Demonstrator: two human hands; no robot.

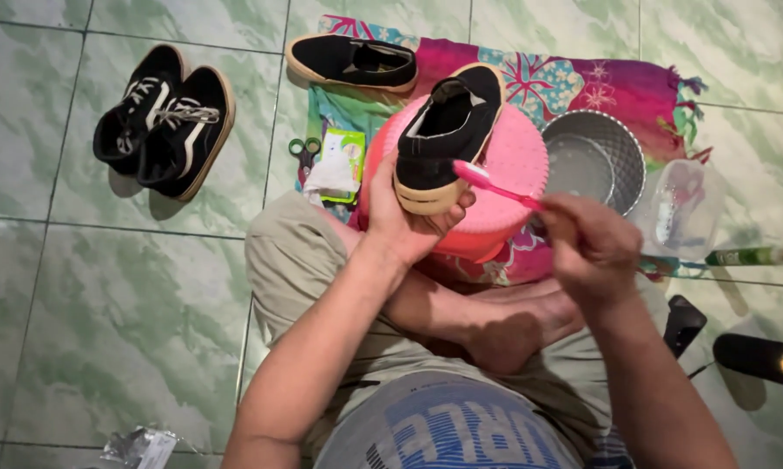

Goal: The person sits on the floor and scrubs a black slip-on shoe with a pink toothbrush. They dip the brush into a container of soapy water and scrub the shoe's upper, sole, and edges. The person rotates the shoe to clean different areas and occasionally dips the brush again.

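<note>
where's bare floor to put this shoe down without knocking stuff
Bare green tile lies left of the knee, below the pair of black sneakers. The right side is crowded: metal bowl, plastic container and black cylinder. The patterned cloth is mostly covered.

The held shoe (448,130) was of matt black cloth with a smooth rubber-like sole — the toothbrush (495,184) was glossy pink plastic. The basin (504,165) looked like dotted pink plastic, the bowl (595,156) shiny metal. The floor (105,287) was polished green marble-like tile.
</note>
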